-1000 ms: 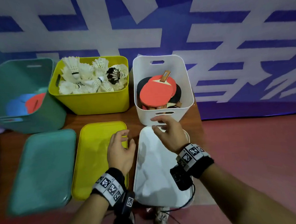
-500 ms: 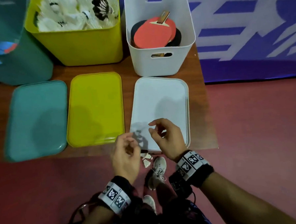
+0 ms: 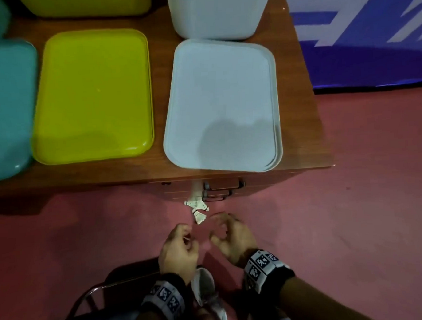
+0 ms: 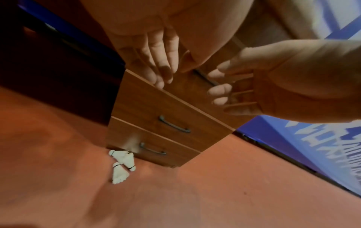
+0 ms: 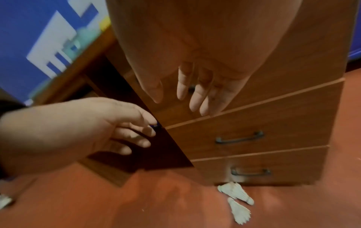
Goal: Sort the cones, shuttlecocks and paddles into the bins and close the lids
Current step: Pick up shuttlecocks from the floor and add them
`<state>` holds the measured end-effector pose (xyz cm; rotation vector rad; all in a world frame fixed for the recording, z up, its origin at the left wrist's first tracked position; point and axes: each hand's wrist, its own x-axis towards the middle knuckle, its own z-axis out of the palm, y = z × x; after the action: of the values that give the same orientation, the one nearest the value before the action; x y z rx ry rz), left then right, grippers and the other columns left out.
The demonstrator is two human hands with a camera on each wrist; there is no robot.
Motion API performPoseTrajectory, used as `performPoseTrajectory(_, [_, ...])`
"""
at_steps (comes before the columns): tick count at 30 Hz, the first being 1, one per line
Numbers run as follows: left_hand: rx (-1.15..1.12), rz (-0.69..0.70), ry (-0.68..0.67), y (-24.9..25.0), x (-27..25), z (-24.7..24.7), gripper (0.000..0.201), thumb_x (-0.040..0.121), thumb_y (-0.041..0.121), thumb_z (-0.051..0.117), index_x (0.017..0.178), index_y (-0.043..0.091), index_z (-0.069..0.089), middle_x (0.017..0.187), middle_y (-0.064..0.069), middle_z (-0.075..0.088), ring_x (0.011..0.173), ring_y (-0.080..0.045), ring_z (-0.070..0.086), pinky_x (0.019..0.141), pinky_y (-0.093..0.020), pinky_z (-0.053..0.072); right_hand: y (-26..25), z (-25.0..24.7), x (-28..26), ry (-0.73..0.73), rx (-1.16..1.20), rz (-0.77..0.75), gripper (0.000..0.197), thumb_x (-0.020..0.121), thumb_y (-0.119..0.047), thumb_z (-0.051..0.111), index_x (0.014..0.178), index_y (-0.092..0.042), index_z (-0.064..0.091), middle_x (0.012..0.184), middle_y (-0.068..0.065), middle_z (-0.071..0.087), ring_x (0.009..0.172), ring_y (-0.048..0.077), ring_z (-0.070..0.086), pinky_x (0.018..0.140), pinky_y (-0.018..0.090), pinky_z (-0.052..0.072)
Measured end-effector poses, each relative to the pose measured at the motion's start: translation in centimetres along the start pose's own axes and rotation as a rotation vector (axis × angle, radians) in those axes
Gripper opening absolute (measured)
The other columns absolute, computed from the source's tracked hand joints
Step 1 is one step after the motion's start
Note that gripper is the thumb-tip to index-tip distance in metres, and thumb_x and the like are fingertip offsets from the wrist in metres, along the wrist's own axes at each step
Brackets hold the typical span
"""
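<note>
A small cluster of white shuttlecocks lies on the red floor against the bottom drawer of the desk, also seen in the left wrist view and the right wrist view. My left hand and right hand hang side by side just short of them, below the desk edge. Both are empty, fingers loosely bent. The left hand's fingers and the right hand's fingers point down at the drawers. On the desk lie the white lid, yellow lid and teal lid.
The white bin and yellow bin stand behind their lids, cut off by the frame's top. The desk's drawer stack with dark handles rises right behind the shuttlecocks. My white shoe and a dark chair are under my arms.
Both hands have dropped from above the white lid to below the desk edge, close to the floor. My head has tilted down, so the bins have slid out of the top.
</note>
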<state>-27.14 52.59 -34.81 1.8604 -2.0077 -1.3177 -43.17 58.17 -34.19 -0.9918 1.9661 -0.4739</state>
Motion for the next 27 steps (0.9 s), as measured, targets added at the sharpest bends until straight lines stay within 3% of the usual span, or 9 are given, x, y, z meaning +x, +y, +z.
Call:
performPoseTrajectory(4, [0.076, -0.008, -0.017, -6.4, 5.8, 6.7, 0.026, 0.082, 0.013, 0.063, 0.104, 0.026, 0.062, 0.088, 0.004, 0.068, 0.078, -0.02, 0.065, 0.08, -0.034, 0.056, 7.2, 5.1, 6.1, -0.112, -0.22, 0.118, 0.058, 0.081, -0.052, 0.059, 0.133, -0.027, 0.049, 0.13, 0.002, 0.056, 0.116, 0.025, 0.058, 0.098, 0.038, 0.05])
performPoseTrajectory(8, [0.314, 0.054, -0.093, -12.3, 11.8, 12.4, 0.027, 0.088, 0.021, 0.057, 0.115, 0.021, 0.06, 0.101, -0.002, 0.07, 0.093, -0.025, 0.066, 0.085, -0.033, 0.053, 13.0, 8.9, 11.1, -0.139, -0.295, 0.089, 0.059, 0.088, -0.044, 0.063, 0.141, -0.032, 0.041, 0.14, 0.003, 0.047, 0.125, 0.027, 0.05, 0.101, 0.041, 0.049])
performPoseTrajectory(12, [0.68, 0.196, -0.259, -17.9, 17.2, 16.0, 0.045, 0.092, 0.034, 0.051, 0.136, 0.026, 0.049, 0.133, -0.001, 0.061, 0.122, -0.023, 0.057, 0.099, -0.033, 0.047, 18.0, 13.0, 15.9, -0.226, -0.47, 0.042, 0.076, 0.081, -0.054, 0.068, 0.146, -0.038, 0.032, 0.141, 0.007, 0.042, 0.13, 0.031, 0.043, 0.101, 0.042, 0.045])
performPoseTrajectory(17, [0.83, 0.226, -0.259, -24.2, 21.8, 19.1, 0.053, 0.094, 0.041, 0.047, 0.146, 0.035, 0.04, 0.143, 0.003, 0.054, 0.13, -0.021, 0.05, 0.105, -0.033, 0.044, 22.6, 19.1, 21.3, -0.326, -0.555, 0.019, 0.089, 0.076, -0.059, 0.068, 0.151, -0.048, 0.021, 0.144, 0.01, 0.035, 0.132, 0.035, 0.038, 0.107, 0.045, 0.04])
performPoseTrajectory(20, [0.843, 0.254, -0.237, -26.5, 24.2, 21.3, 0.054, 0.096, 0.038, 0.045, 0.149, 0.037, 0.034, 0.147, 0.002, 0.049, 0.135, -0.02, 0.046, 0.11, -0.031, 0.035, 24.9, 22.4, 23.8, -0.319, -0.611, -0.042, 0.089, 0.077, -0.058, 0.066, 0.151, -0.039, 0.022, 0.152, 0.016, 0.023, 0.134, 0.039, 0.033, 0.111, 0.046, 0.037])
performPoseTrajectory(23, [0.854, 0.317, -0.221, -28.2, 26.9, 23.2, 0.055, 0.095, 0.036, 0.045, 0.149, 0.036, 0.032, 0.145, 0.001, 0.049, 0.132, -0.022, 0.048, 0.112, -0.033, 0.036, 26.6, 25.1, 26.2, -0.27, -0.627, -0.091, 0.093, 0.072, -0.056, 0.071, 0.147, -0.041, 0.019, 0.148, 0.017, 0.025, 0.133, 0.041, 0.034, 0.107, 0.048, 0.041])
performPoseTrajectory(25, [0.853, 0.334, -0.221, -29.0, 28.8, 24.5, 0.059, 0.094, 0.029, 0.045, 0.151, 0.036, 0.029, 0.149, 0.003, 0.044, 0.133, -0.023, 0.046, 0.112, -0.034, 0.037, 27.6, 26.4, 27.9, -0.25, -0.663, -0.086, 0.103, 0.069, -0.058, 0.074, 0.148, -0.048, 0.009, 0.151, 0.018, 0.019, 0.136, 0.043, 0.029, 0.108, 0.05, 0.039])
performPoseTrajectory(27, [0.841, 0.32, -0.232, -29.8, 30.6, 25.9, 0.071, 0.09, 0.015, 0.048, 0.153, 0.037, 0.024, 0.157, 0.008, 0.032, 0.14, -0.022, 0.039, 0.114, -0.034, 0.035, 28.8, 27.5, 29.7, -0.246, -0.705, -0.065, 0.117, 0.066, -0.059, 0.076, 0.147, -0.056, -0.008, 0.16, 0.02, 0.0, 0.145, 0.046, 0.013, 0.114, 0.053, 0.032])
